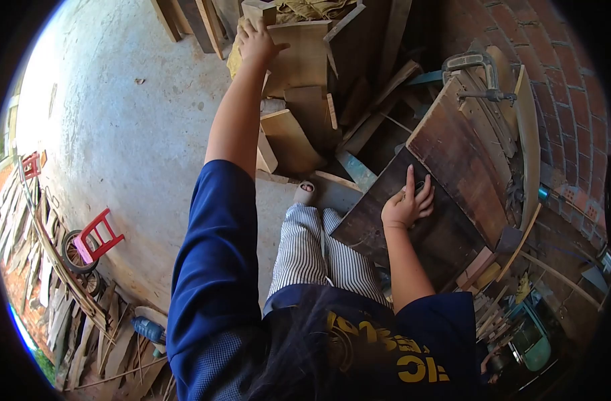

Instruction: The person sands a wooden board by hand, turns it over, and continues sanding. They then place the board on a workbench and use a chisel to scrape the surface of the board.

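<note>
My left hand [257, 43] is stretched far forward, its fingers spread against the end of a wooden block [260, 12] and its thumb pointing out. Just beyond it stands a light wooden panel [298, 53]. My right hand [402, 207] rests over a dark wooden board [379, 214] beside my legs. Its index finger is extended while the other fingers curl around a small dark thing [420, 185], too small to name. A reddish-brown board [459, 157] adjoins the dark one.
A metal C-clamp [482, 70] grips upright boards near the brick wall [566, 87]. Wood offcuts [288, 140] lie ahead of my feet. To the left are a red plastic stool [99, 237], a wheel [78, 250], a blue bottle [148, 329] and scrap planks [58, 314].
</note>
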`<move>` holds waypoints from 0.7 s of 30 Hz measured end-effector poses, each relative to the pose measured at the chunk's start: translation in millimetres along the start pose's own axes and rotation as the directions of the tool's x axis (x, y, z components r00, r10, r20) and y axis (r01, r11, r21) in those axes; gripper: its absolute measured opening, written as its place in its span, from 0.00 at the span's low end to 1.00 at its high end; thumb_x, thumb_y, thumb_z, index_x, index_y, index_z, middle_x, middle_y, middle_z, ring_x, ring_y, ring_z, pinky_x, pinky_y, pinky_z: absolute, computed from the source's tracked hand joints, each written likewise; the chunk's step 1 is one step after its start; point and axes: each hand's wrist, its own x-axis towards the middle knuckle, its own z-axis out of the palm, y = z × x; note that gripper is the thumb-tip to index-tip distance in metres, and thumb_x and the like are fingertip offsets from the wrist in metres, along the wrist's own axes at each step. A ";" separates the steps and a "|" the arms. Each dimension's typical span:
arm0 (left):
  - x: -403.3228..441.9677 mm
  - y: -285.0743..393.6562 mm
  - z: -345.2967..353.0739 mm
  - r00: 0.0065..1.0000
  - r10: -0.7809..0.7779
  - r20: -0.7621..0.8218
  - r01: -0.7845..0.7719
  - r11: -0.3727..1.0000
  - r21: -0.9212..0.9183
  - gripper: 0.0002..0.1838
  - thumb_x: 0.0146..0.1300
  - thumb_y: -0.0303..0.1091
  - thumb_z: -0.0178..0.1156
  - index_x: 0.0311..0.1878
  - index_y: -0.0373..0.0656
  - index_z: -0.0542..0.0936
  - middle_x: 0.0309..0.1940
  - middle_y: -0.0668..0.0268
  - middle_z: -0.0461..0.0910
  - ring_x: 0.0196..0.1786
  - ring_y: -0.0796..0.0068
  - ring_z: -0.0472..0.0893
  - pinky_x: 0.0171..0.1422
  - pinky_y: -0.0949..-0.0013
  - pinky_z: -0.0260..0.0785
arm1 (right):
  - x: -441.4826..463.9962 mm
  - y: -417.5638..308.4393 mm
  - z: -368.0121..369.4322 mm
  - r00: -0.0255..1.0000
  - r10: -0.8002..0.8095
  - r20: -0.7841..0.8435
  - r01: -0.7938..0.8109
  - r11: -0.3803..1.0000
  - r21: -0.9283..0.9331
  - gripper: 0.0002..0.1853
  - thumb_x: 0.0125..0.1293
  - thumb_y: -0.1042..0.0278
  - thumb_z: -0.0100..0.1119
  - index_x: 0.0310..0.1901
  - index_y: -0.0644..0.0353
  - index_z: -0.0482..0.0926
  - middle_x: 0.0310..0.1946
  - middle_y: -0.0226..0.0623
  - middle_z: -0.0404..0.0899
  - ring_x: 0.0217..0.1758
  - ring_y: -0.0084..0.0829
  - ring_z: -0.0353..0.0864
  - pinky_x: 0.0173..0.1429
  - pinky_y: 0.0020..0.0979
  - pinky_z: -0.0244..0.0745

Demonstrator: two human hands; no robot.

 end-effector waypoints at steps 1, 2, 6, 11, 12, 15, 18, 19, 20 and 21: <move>8.2 4.0 -1.5 0.984 -0.162 0.075 0.167 0.984 -0.064 0.51 0.43 0.59 0.70 0.67 0.48 0.57 0.66 0.64 0.62 0.69 0.52 0.58 0.69 0.52 0.55 | 0.1 -0.7 -0.6 1.000 0.001 0.011 -0.001 1.000 0.003 0.29 0.60 0.69 0.49 0.64 0.29 0.68 0.69 0.42 0.56 0.71 0.51 0.53 0.66 0.60 0.44; 11.2 6.4 -2.4 0.980 -0.155 0.128 0.156 0.988 0.000 0.52 0.43 0.58 0.71 0.67 0.43 0.56 0.66 0.59 0.61 0.70 0.50 0.57 0.69 0.53 0.56 | -0.2 -0.7 -0.8 1.000 0.008 0.024 -0.008 1.000 0.002 0.30 0.60 0.70 0.49 0.64 0.28 0.68 0.69 0.43 0.55 0.71 0.52 0.52 0.66 0.60 0.43; 23.2 -12.9 -8.9 0.956 -0.058 0.288 -0.002 0.979 0.205 0.56 0.43 0.57 0.72 0.69 0.44 0.52 0.66 0.54 0.61 0.70 0.48 0.56 0.68 0.52 0.58 | -0.4 0.4 0.4 1.000 0.007 0.019 -0.007 1.000 0.021 0.30 0.60 0.70 0.49 0.64 0.28 0.67 0.69 0.43 0.55 0.71 0.52 0.52 0.67 0.60 0.43; 17.5 -23.4 -18.6 0.957 -0.192 0.218 0.193 0.981 0.017 0.58 0.39 0.53 0.75 0.70 0.56 0.48 0.67 0.46 0.56 0.69 0.47 0.57 0.67 0.50 0.58 | -0.4 0.4 -0.8 0.999 0.014 0.035 -0.014 1.000 0.015 0.31 0.59 0.70 0.51 0.64 0.27 0.67 0.69 0.42 0.55 0.71 0.53 0.52 0.67 0.61 0.43; 16.1 -25.7 -4.4 0.908 -0.375 0.187 0.384 0.923 -0.018 0.65 0.35 0.54 0.77 0.72 0.56 0.43 0.70 0.46 0.51 0.70 0.45 0.55 0.66 0.46 0.58 | -0.1 0.1 -0.4 0.999 0.017 0.037 -0.018 1.000 0.018 0.31 0.59 0.70 0.51 0.64 0.27 0.67 0.69 0.42 0.55 0.71 0.53 0.52 0.67 0.61 0.43; -0.7 -22.4 20.0 0.576 -0.707 0.411 0.803 0.585 -0.118 0.69 0.32 0.57 0.77 0.73 0.56 0.40 0.69 0.44 0.53 0.72 0.45 0.52 0.66 0.39 0.56 | -0.6 0.0 0.5 1.000 0.010 0.019 -0.010 1.000 0.029 0.31 0.59 0.71 0.51 0.64 0.26 0.67 0.69 0.41 0.55 0.71 0.53 0.52 0.67 0.61 0.43; -23.1 -48.8 63.8 0.600 -0.529 0.600 0.797 0.332 -0.505 0.65 0.38 0.59 0.74 0.73 0.55 0.41 0.69 0.48 0.56 0.73 0.51 0.53 0.66 0.33 0.52 | 0.6 1.5 0.6 0.999 0.022 0.026 -0.022 1.000 0.021 0.32 0.59 0.70 0.51 0.64 0.26 0.67 0.70 0.40 0.55 0.71 0.53 0.52 0.67 0.61 0.43; -26.0 -51.3 64.8 0.601 -0.524 0.604 0.797 0.336 -0.501 0.65 0.38 0.59 0.74 0.73 0.55 0.41 0.69 0.48 0.56 0.73 0.51 0.53 0.66 0.33 0.52 | 0.7 1.3 0.3 0.999 0.025 0.035 -0.026 0.999 0.019 0.32 0.59 0.70 0.51 0.64 0.25 0.67 0.70 0.40 0.55 0.71 0.53 0.53 0.67 0.62 0.43; -30.2 -55.6 65.0 0.609 -0.526 0.594 0.790 0.335 -0.513 0.61 0.40 0.56 0.72 0.73 0.54 0.44 0.67 0.50 0.58 0.69 0.51 0.57 0.63 0.34 0.55 | 0.1 0.9 0.2 0.999 0.031 0.045 -0.031 0.999 0.020 0.32 0.59 0.70 0.52 0.64 0.25 0.67 0.70 0.40 0.55 0.71 0.53 0.53 0.67 0.62 0.43; -34.8 -62.6 64.0 0.616 -0.533 0.580 0.783 0.335 -0.524 0.57 0.42 0.52 0.70 0.72 0.54 0.46 0.65 0.51 0.60 0.65 0.51 0.60 0.60 0.34 0.58 | 0.6 1.1 1.0 0.998 0.037 0.049 -0.038 0.999 0.021 0.32 0.59 0.70 0.52 0.64 0.25 0.67 0.70 0.40 0.55 0.71 0.53 0.53 0.67 0.62 0.43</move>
